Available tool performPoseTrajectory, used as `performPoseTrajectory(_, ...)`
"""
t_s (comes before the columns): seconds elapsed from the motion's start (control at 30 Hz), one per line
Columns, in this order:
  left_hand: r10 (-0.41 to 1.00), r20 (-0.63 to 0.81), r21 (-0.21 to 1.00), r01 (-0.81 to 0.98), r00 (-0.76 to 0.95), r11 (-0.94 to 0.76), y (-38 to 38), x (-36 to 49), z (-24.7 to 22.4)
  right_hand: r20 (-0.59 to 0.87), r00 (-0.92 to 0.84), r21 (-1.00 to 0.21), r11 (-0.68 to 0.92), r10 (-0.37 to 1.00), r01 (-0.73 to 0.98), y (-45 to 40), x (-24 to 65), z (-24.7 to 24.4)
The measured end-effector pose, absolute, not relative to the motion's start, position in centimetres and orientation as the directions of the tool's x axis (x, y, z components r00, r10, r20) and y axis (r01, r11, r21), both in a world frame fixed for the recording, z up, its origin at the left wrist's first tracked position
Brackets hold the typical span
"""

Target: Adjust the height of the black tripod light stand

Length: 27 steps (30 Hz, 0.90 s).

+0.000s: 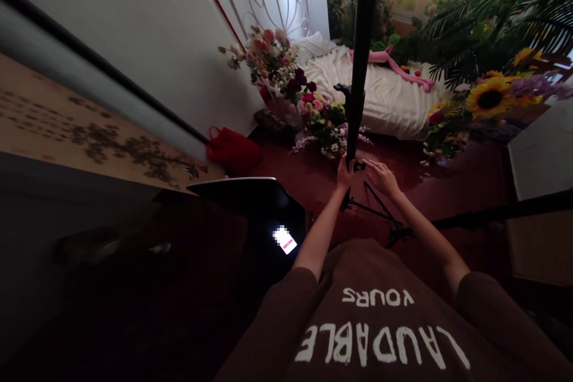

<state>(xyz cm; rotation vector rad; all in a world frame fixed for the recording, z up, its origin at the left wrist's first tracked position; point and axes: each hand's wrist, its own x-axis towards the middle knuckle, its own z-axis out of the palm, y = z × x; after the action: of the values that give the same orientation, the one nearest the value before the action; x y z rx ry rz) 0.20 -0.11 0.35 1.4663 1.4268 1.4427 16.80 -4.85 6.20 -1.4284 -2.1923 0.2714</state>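
Note:
A black tripod stand (358, 59) rises in front of me, its upright pole running up out of the top of the view. My left hand (344, 174) is wrapped around the pole low down, just beside a small black knob (359, 165). On the other side of that knob is my right hand (381, 176), fingers stretched out towards it. Whether those fingertips touch the knob I cannot tell. Below my hands, the stand's thin legs (378, 203) spread over the dark red floor. Higher up the pole sits a dark clamp or lever (342, 89).
A dark panel (255, 206) with a lit phone-like screen (286, 240) is close on the left. Flower bunches (320, 110) stand before a white-draped bed (394, 98). Sunflowers (487, 95) are at right, a red bag (233, 149) by the wall. Another black pole (496, 213) crosses the right.

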Motion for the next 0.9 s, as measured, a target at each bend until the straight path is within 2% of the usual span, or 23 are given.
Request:
performPoseTrajectory(0.07,0.944,0.270,0.940,0.264,-0.188,-0.217,-0.1,0.2,0.3,0.303,-0.289,-0.415,0.399,0.908,0.818,-4.7,16.3,6.0)
performPoseTrajectory(0.23,0.945,0.280,0.939,0.254,-0.169,-0.233,0.0,0.2,0.3,0.267,-0.129,-0.514,0.255,0.955,0.819,-4.2,15.0,6.4)
performPoseTrajectory(0.37,0.948,0.281,0.939,0.244,-0.147,-0.240,-0.1,0.1,0.4,0.228,-0.018,-0.544,0.143,0.974,0.827,-3.8,14.2,6.3)
performPoseTrajectory(0.5,0.955,0.260,0.946,0.235,-0.141,-0.223,-0.2,0.0,0.5,0.097,0.126,-0.618,-0.040,0.987,0.785,-3.1,13.1,5.4)
performPoseTrajectory(0.67,0.962,0.241,0.950,0.236,-0.129,-0.206,-0.2,-0.1,0.9,-0.094,0.214,-0.780,-0.205,0.972,0.590,-1.5,12.3,5.0)
performPoseTrajectory(0.8,0.957,0.259,0.944,0.245,-0.127,-0.223,-0.7,-0.2,0.9,-0.339,0.146,-0.912,-0.363,0.929,0.191,-2.3,13.4,4.9)
performPoseTrajectory(0.9,0.955,0.212,0.952,0.264,-0.207,-0.154,-2.2,0.0,-0.3,-0.363,0.070,-0.930,-0.366,0.929,0.037,-5.1,15.1,3.4)
